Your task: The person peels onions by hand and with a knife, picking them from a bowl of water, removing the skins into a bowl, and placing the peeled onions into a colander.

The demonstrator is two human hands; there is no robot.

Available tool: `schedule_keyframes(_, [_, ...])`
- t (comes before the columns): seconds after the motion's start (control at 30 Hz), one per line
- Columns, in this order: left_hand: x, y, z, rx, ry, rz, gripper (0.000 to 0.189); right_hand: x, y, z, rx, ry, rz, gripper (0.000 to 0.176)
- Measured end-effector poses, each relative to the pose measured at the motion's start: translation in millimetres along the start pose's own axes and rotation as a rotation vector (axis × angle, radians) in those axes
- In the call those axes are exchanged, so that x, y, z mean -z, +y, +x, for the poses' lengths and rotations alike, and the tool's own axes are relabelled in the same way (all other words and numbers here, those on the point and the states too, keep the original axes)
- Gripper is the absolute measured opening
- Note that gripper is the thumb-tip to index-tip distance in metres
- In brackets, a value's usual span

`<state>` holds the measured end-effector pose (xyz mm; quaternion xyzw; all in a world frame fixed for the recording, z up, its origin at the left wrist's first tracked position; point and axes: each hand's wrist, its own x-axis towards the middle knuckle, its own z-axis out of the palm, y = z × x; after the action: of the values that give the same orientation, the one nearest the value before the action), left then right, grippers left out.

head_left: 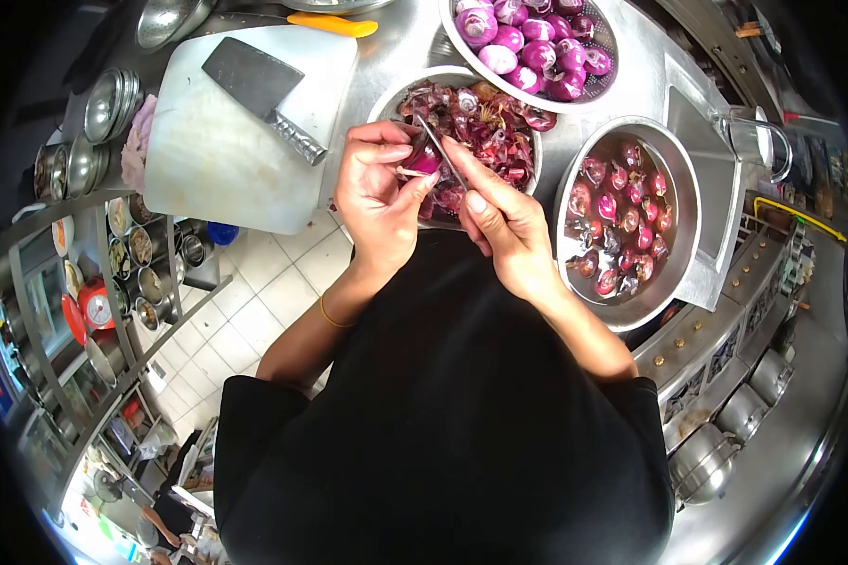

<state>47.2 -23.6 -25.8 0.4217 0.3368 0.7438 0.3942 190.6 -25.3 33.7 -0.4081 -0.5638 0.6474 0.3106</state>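
The metal bench (405,45) is carrying a white cutting board (217,169) at the left, a pink cloth (139,143) lying beside it and a yellow handle (333,24) lying at its far edge. In the middle a bowl of onion skins (538,155) is standing, beyond and slightly right a colander (596,81), and at the right a basin (685,235), its wall hiding its base

The cleaver (254,81) is metal, the onions (538,55) glossy.

Purple onion (425,162) in left hand (375,188), slim knife (444,153) in right hand (507,224), slanting beside it
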Motion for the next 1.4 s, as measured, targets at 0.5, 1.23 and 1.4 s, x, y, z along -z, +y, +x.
schedule_keyframes(0.5, [13, 9, 12, 0.606, 0.137, -0.46, 0.046, 60, 39, 10, -0.54, 0.09, 0.652, 0.048])
schedule_keyframes(1.23, [20, 11, 11, 0.638, 0.038, -0.428, 0.024, 15, -5, 1, 0.111, 0.094, -0.545, 0.046])
schedule_keyframes(1.4, [18, 15, 9, 0.629, 0.038, -0.44, 0.027, 14, -11, 5, 0.069, 0.059, -0.541, 0.046])
